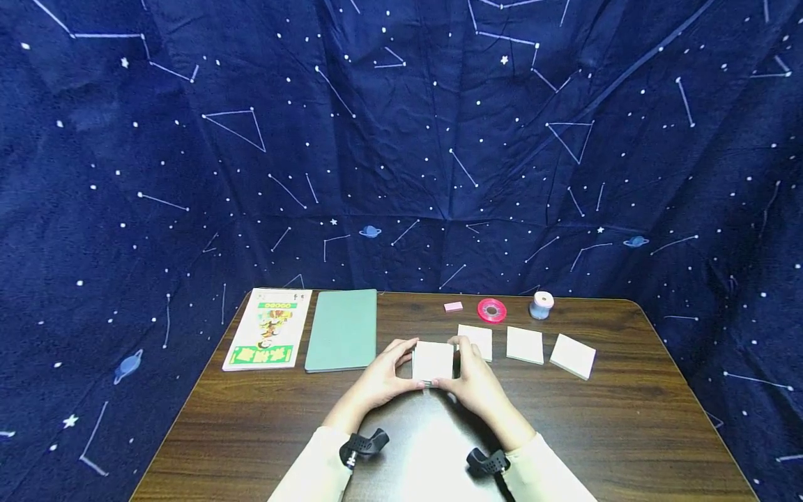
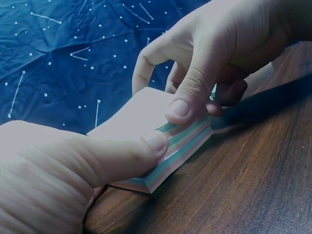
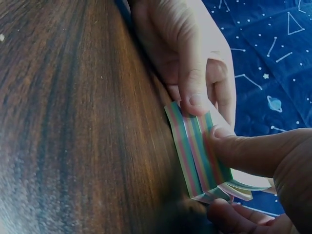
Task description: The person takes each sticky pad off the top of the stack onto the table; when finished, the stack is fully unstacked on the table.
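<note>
A thick square note pad (image 1: 433, 360) with a white top and striped pastel edges sits low over the wooden table (image 1: 627, 418), held between both hands. My left hand (image 1: 406, 364) grips its left side, thumb on the near edge. My right hand (image 1: 458, 366) pinches its right side. In the left wrist view the pad (image 2: 146, 114) is tilted, near edge on the wood, with the left thumb (image 2: 148, 144) and the right thumb (image 2: 183, 105) pressed on the striped edge. In the right wrist view the striped edge (image 3: 192, 151) shows a few bottom sheets splayed by the right hand's fingers (image 3: 243, 151).
Three more white pads (image 1: 525, 344) lie in a row to the right. Behind them are a pink eraser (image 1: 453, 306), a red tape roll (image 1: 492, 310) and a small spool (image 1: 541, 305). A green notebook (image 1: 341, 329) and a picture book (image 1: 268, 328) lie at the left.
</note>
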{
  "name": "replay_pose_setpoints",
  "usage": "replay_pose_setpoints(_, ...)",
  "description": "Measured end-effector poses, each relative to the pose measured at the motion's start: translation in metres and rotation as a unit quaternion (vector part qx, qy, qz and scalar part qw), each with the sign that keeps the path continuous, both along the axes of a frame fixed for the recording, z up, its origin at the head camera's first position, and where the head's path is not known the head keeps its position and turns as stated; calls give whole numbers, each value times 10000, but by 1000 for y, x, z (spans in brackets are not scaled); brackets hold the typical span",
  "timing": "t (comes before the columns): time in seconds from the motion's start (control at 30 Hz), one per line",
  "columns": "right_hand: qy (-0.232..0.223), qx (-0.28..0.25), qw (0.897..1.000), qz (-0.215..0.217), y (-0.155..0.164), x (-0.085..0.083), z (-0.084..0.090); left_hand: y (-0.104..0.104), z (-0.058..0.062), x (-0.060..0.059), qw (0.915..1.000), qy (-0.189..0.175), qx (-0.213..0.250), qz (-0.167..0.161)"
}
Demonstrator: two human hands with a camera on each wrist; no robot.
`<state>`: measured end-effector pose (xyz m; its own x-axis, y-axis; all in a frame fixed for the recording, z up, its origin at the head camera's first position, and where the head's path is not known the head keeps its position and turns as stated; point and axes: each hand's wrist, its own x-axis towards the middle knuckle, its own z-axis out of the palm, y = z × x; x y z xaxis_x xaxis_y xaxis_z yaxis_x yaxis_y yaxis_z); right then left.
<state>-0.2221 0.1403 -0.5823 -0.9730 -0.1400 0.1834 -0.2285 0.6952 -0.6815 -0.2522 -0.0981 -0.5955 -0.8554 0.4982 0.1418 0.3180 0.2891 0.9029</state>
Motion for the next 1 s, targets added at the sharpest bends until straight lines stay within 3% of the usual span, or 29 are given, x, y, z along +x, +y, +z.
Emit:
replay_pose_setpoints(0.57,302,-107,9995,-10,-3,5,8,2,-2,0,10000,-42,54,69)
replay_pose_setpoints(0.73,93,-606,9981,50,-2,5,8,3,-5,1,9999,-55,77,44)
replay_pose_setpoints(0.83,192,-1052,9942,107,0,7,10,2,-5,1,9999,-40,111,17)
replay_pose_setpoints(1.0,469,-2137,9758,-50,7,11,14,0,-3,0,9999,27,123,15)
